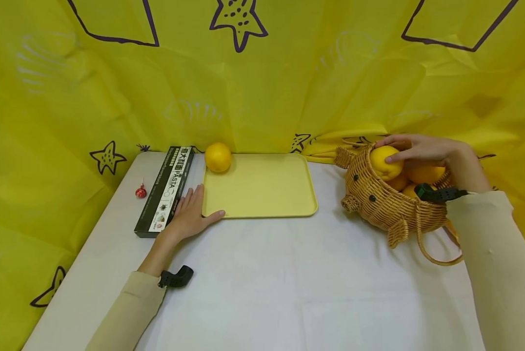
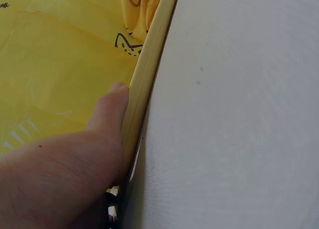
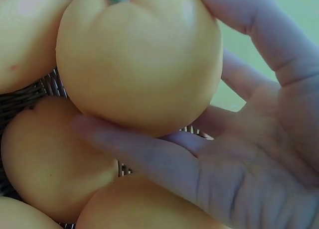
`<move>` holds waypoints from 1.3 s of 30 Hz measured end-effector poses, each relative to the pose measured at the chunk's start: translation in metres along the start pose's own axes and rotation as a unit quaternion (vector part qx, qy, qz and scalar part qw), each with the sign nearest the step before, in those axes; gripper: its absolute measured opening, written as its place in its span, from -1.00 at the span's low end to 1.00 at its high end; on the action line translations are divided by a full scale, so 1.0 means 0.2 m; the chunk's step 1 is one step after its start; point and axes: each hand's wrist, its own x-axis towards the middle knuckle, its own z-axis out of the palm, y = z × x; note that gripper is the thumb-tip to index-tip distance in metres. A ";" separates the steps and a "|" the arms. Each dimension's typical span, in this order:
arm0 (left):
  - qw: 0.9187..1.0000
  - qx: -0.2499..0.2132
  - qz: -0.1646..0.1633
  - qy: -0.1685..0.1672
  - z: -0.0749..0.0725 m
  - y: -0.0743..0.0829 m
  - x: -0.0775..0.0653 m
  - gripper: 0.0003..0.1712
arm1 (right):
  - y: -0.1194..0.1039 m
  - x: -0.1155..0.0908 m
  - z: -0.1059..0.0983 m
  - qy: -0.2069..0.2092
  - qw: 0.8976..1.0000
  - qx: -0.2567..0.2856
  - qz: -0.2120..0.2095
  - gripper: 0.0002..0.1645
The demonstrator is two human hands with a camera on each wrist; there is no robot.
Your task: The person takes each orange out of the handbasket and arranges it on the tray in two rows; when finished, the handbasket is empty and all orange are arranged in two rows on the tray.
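My right hand [image 1: 425, 148] grips a round yellow fruit [image 1: 384, 163] at the mouth of a pig-shaped wicker basket [image 1: 381, 204]. In the right wrist view that fruit [image 3: 139, 59] has a small green stem in its dimpled top. Thumb and fingers curl round its sides. Other yellow-orange fruits [image 3: 55, 159] lie beneath and beside it in the basket. At the left end of a pale yellow tray [image 1: 262, 187], my left hand [image 1: 191, 214] rests with straight fingers, its thumb along the front rim. A single orange-yellow fruit [image 1: 218, 157] sits at the tray's back left corner.
Just left of the left hand lies a long black-and-white pasta box [image 1: 163, 192]. Beyond it is a small red wrapped lollipop [image 1: 141, 191]. The basket's looped handle [image 1: 438, 262] hangs toward the front. A yellow patterned cloth [image 1: 271, 87] rises behind the white table [image 1: 253, 287].
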 end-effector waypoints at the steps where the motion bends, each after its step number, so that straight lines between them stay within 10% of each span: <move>1: 1.000 0.000 -0.001 0.000 0.00 0.00 0.00 0.25 | 0.00 0.00 0.00 -0.011 1.000 0.013 -0.003 -0.40; 6: 1.000 -0.001 0.001 0.002 0.00 0.01 0.00 0.25 | 0.00 0.00 0.00 -0.069 0.993 0.099 0.012 -0.41; 16: 1.000 -0.003 0.002 0.000 0.02 0.02 0.01 0.25 | -0.02 0.02 0.02 0.018 0.998 -0.057 0.018 -0.41; 29: 1.000 -0.002 0.001 0.003 0.01 0.02 0.00 0.24 | -0.10 -0.05 -0.07 0.011 0.997 -0.065 0.027 -0.32; 35: 1.000 0.001 0.003 0.000 0.00 0.02 -0.01 0.23 | -0.15 -0.13 -0.09 0.105 0.994 0.020 0.021 -0.39; 39: 1.000 0.004 0.003 0.002 0.00 0.01 -0.01 0.23 | -0.24 -0.12 -0.03 0.202 0.956 0.205 -0.064 -0.44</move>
